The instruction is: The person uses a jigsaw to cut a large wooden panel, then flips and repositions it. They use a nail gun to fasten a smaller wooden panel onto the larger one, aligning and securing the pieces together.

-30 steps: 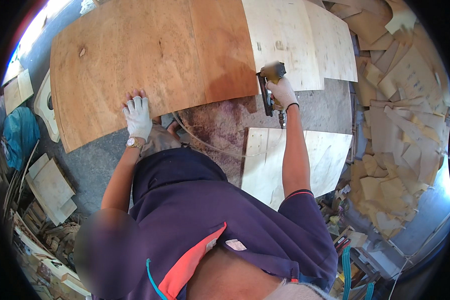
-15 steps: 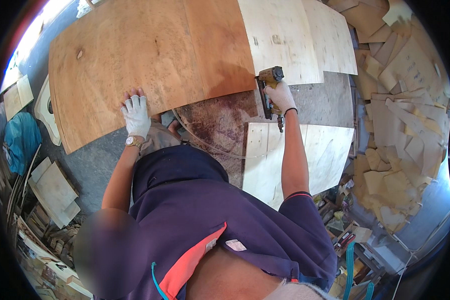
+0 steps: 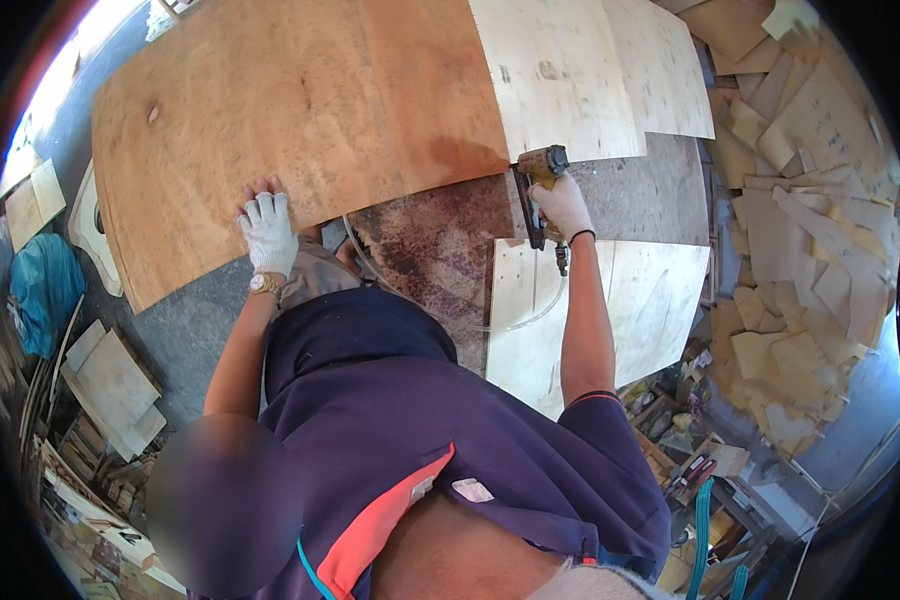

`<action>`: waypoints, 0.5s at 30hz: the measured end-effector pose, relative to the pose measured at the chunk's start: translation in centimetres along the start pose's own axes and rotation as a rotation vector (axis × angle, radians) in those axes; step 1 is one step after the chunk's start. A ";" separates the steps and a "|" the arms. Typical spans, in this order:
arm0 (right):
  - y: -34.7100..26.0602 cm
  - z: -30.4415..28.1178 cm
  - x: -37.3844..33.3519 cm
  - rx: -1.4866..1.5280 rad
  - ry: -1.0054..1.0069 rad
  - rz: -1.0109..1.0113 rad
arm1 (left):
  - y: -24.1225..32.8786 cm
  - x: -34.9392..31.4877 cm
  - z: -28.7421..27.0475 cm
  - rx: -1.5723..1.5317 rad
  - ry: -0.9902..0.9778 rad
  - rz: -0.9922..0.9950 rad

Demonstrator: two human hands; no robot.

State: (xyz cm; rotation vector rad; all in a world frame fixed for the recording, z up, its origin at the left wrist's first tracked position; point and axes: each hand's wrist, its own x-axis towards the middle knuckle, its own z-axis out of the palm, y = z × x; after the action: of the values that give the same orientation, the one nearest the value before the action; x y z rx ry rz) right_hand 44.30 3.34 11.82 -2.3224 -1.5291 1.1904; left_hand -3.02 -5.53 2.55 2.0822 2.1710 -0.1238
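Grey workshop floor (image 3: pixel 185 335), with flat tan board offcuts (image 3: pixel 815 245) heaped at right, shows around a broad reddish-brown plywood sheet (image 3: pixel 270 120) at upper left. White-gloved, the left hand (image 3: pixel 267 232) lies unclenched, palm down, along its near edge, apparently to steady it. The right hand (image 3: pixel 562 205) grips a black-and-gold pneumatic nailer (image 3: pixel 543 166) beside the sheet's near right corner, its clear flexible hose (image 3: pixel 490 329) looping slack, probably so the tool moves freely

One head-worn view (wide fisheye) looks down from nearby on left hand (image 3: pixel 269 236) and right hand (image 3: pixel 562 206).
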 end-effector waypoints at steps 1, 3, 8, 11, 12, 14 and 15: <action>0.3 0.4 0.0 -0.005 0.024 -0.016 | -0.1 0.0 0.1 0.002 -0.021 -0.008; 0.7 0.8 -0.3 -0.017 0.077 -0.047 | -0.3 0.1 0.5 0.023 -0.017 0.003; 1.3 1.6 -0.3 -0.036 0.153 -0.098 | -0.6 0.2 1.4 0.103 0.046 0.020; 2.2 2.0 0.1 -0.095 0.225 -0.147 | -0.6 0.3 1.7 0.130 0.114 0.042; 2.1 2.0 0.3 -0.122 0.239 -0.156 | -0.6 0.2 1.7 0.139 0.124 0.051; 1.8 2.2 0.3 -0.138 0.288 -0.175 | -0.6 0.2 1.7 0.164 0.150 0.068; 1.0 2.2 -0.1 -0.143 0.311 -0.186 | -0.8 0.1 1.6 0.160 0.158 0.072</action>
State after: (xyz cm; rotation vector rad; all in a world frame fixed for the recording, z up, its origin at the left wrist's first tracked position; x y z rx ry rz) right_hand 43.57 2.07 9.92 -2.2545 -1.7110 0.6608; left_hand -3.80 -5.71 0.88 2.3290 2.2374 -0.1331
